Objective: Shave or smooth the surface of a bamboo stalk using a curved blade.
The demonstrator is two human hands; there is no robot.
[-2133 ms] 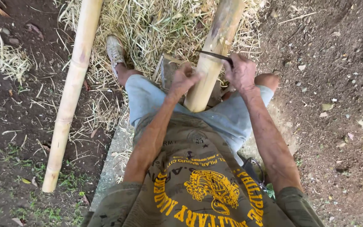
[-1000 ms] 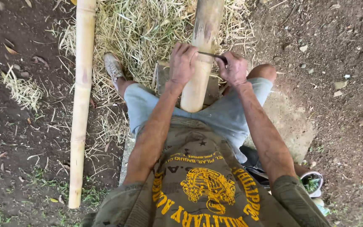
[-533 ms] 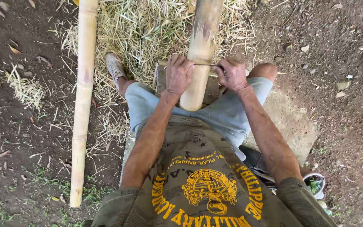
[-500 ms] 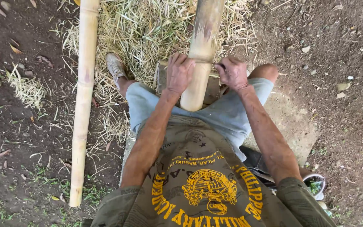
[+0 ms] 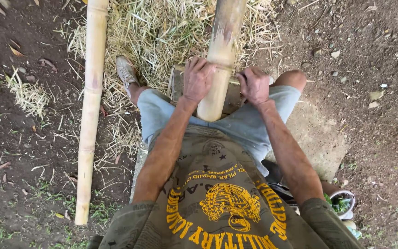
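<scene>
Two bamboo poles (image 5: 218, 55), one under left hand (image 5: 197, 79) and right hand (image 5: 254, 85).

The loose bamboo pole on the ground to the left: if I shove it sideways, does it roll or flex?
The loose bamboo pole looks round and smooth, so it would probably roll. It lies straight on uneven dirt, so it likely stays stiff rather than flexing. The straw beside its far end might stop it early.

Thick pale-yellow bamboo pole (image 5: 221, 50), brown-stained, lying lengthwise between knees, near end resting at lap.
</scene>
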